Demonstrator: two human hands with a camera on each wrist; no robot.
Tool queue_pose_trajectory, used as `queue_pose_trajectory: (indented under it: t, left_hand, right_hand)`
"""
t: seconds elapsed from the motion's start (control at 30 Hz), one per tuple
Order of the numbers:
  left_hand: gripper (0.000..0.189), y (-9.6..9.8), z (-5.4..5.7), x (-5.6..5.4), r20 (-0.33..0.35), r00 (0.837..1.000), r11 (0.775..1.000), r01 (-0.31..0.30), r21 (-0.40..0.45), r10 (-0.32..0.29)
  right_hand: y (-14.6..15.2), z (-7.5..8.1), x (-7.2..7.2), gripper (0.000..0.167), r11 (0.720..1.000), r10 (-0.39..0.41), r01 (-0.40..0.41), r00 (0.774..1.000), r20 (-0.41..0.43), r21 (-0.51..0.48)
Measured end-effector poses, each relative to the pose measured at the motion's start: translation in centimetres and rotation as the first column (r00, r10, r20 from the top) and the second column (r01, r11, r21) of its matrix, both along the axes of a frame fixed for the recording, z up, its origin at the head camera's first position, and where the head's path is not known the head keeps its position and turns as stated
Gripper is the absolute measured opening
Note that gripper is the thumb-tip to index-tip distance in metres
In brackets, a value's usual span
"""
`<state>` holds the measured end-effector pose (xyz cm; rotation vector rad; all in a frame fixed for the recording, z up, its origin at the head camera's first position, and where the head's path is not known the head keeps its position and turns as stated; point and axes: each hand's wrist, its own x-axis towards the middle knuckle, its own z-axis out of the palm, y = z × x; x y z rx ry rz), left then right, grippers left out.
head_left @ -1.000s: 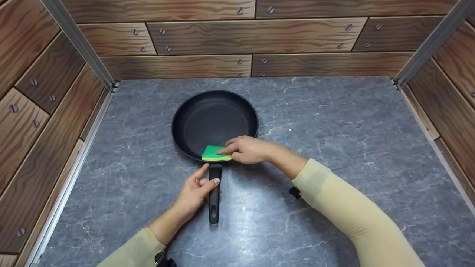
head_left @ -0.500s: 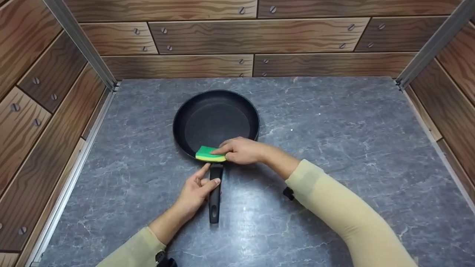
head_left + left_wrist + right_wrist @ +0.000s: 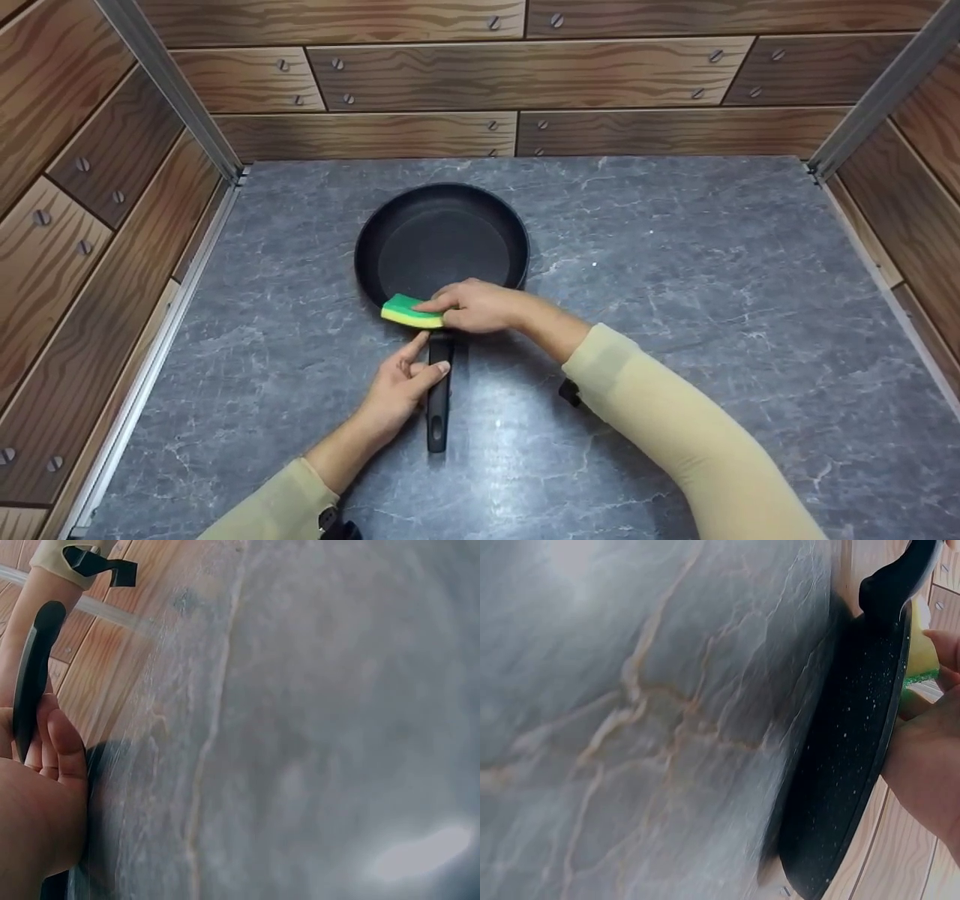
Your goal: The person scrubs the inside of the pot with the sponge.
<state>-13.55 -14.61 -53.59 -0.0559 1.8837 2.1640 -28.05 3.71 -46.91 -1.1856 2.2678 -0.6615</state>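
Note:
A black frying pan sits on the table with its handle toward me. My left hand grips that handle near the pan, thumb on top and index finger reaching up to the rim; in the left wrist view the fingers curl under the handle. A green and yellow sponge lies over the pan's near rim, just above the handle. My right hand pinches its right end, index finger on the green face. The right wrist view shows the pan's speckled outer side and the sponge's yellow part.
Grey marbled tabletop surrounds the pan. Wood-patterned walls stand at the back and both sides, with metal posts in the corners. A few tiny white specks lie right of the pan.
My right hand has slid the sponge leftward along the pan's near rim, and the sponge has tilted a little. The left hand keeps its grip on the handle.

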Motion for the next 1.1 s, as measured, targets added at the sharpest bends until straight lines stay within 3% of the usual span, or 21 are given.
queue_pose_trajectory:
  t: [0.3,0.8,0.97,1.1]
  left_hand:
    - [0.088,-0.2,-0.2,-0.1,0.014,1.000,1.000,-0.016,-0.012,0.017]
    - [0.088,-0.3,0.0,0.1,-0.001,1.000,1.000,0.009,-0.020,-0.009]
    - [0.087,-0.3,-0.1,0.0,-0.003,1.000,1.000,0.020,-0.006,-0.020]
    - [0.086,-0.1,-0.1,-0.2,-0.024,0.999,1.000,0.025,0.000,-0.025]
  right_hand:
    - [-1.9,-0.4,-0.2,0.054,1.000,0.013,-0.013,1.000,-0.020,-0.028]
    - [-4.7,-1.5,-0.6,0.052,1.000,-0.023,0.022,0.998,-0.062,-0.016]
    - [-5.2,-1.4,-0.8,0.052,0.998,-0.050,0.052,0.997,-0.056,0.025]
    - [-5.6,-1.2,-1.2,0.052,0.995,-0.033,0.045,0.991,-0.133,0.091]
